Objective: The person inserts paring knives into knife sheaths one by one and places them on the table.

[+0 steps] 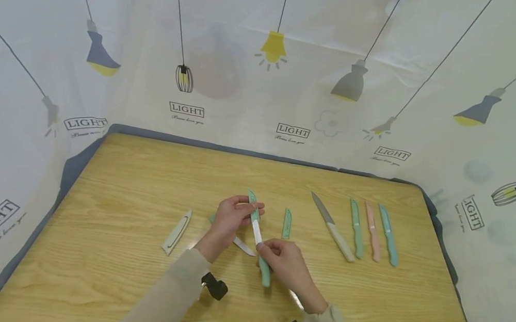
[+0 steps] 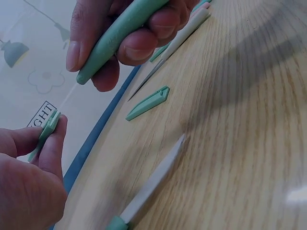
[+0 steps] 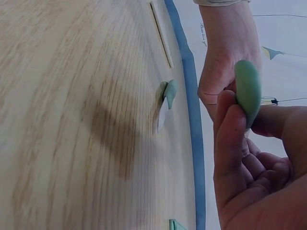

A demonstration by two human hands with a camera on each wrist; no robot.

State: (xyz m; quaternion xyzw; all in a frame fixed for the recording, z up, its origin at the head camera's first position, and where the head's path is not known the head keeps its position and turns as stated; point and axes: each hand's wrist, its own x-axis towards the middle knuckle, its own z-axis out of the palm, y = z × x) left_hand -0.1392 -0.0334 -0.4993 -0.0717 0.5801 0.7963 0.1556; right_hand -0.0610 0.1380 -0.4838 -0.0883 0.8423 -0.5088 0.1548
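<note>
A pale wall covering (image 1: 245, 4) printed with hanging lamps and the word "LIGHT" surrounds a wood-grain table (image 1: 103, 265), where a person in light sleeves (image 1: 163, 294) handles a knife with both hands above the tabletop. The right hand (image 1: 289, 263) grips the green handle (image 1: 264, 274) of the knife, while the left hand (image 1: 229, 218) pinches a green sheath (image 1: 252, 196) at the blade end; the white blade shows between the hands, and how far its tip sits inside cannot be told. To the right lies a larger, cream-handled knife (image 1: 331, 226) with its gray blade bare, just beside a row of three smaller knives: green (image 1: 356, 230), pink (image 1: 372, 231) and blue (image 1: 388, 234). Partly hidden below the left hand rests another green knife (image 1: 244, 246), unsheathed. A white sheath (image 1: 176, 232) lies at left; a loose green sheath (image 1: 286, 223), smaller, lies beyond the right hand.
</note>
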